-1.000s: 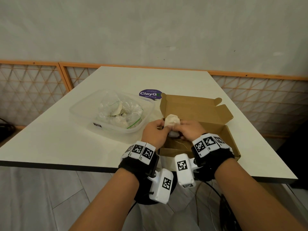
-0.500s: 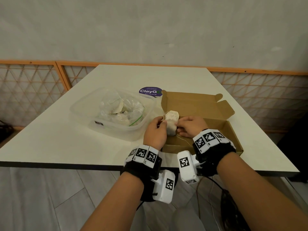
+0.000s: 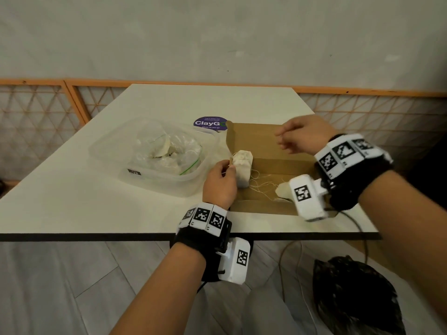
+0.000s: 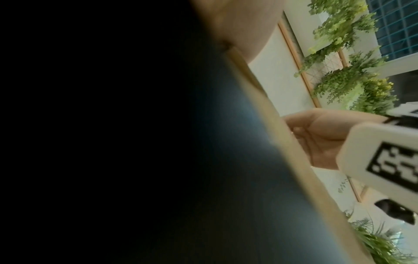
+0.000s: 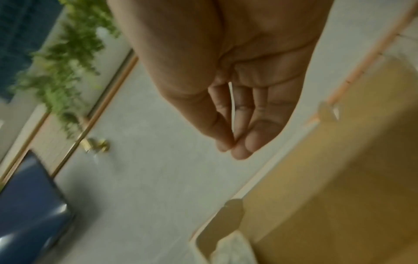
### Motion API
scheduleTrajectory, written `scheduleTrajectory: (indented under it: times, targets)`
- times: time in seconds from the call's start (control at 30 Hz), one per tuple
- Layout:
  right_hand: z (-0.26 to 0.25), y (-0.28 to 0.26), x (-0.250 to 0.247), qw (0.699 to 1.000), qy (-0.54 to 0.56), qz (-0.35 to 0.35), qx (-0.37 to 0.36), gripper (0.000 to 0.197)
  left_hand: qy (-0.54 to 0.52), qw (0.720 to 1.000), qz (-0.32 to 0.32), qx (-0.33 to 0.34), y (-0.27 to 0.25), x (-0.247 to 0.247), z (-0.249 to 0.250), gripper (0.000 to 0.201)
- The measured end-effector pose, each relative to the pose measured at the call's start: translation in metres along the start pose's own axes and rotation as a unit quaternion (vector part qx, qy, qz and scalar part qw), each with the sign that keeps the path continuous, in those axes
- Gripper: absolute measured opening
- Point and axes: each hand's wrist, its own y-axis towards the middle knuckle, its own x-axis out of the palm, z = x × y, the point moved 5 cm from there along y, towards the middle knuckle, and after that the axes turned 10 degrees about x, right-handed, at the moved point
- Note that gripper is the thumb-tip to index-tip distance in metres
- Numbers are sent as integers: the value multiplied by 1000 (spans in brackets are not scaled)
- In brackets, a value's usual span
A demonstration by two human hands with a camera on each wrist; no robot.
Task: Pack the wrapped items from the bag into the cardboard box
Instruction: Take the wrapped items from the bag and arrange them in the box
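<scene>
White counter (image 3: 72, 201) under me, my left hand (image 3: 219, 181) pinching the wrapped item (image 3: 244, 169) upright at the cardboard box (image 3: 278, 163) wall, right hand (image 3: 302, 135) lifted with fingers (image 5: 242, 142) loosely together, empty; feels light, squishy, so I'd grip its middle.

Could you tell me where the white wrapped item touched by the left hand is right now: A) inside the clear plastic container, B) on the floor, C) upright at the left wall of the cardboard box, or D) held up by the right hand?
C: the wrapped item stands upright inside the cardboard box against its left wall, the left hand beside it.
</scene>
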Motion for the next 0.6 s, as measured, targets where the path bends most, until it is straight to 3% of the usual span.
scheduleTrajectory:
  times: [0.07, 0.17, 0.27, 0.4, 0.5, 0.6]
  targets:
    - [-3, -1, -13, 992, -116, -50, -22, 14, 0, 1000, 3, 1, 0, 0, 1, 37]
    - [21, -6, -18, 934, -333, -130, 14, 16, -3, 1000, 9, 2, 0, -1, 3, 35]
    - [42, -16, -14, 875, -452, -171, 28, 26, -2, 1000, 12, 2, -1, -1, 5, 34]
    - [56, -24, -1, 816, -550, -178, -18, 44, -7, 1000, 17, -2, -2, 0, 6, 34]
    - [63, -23, 8, 806, -567, -157, -61, 38, -7, 1000, 21, 0, -2, 1, 5, 33]
    - [65, -21, 6, 854, -501, -130, -62, 22, 5, 1000, 28, 11, -3, -1, 7, 31]
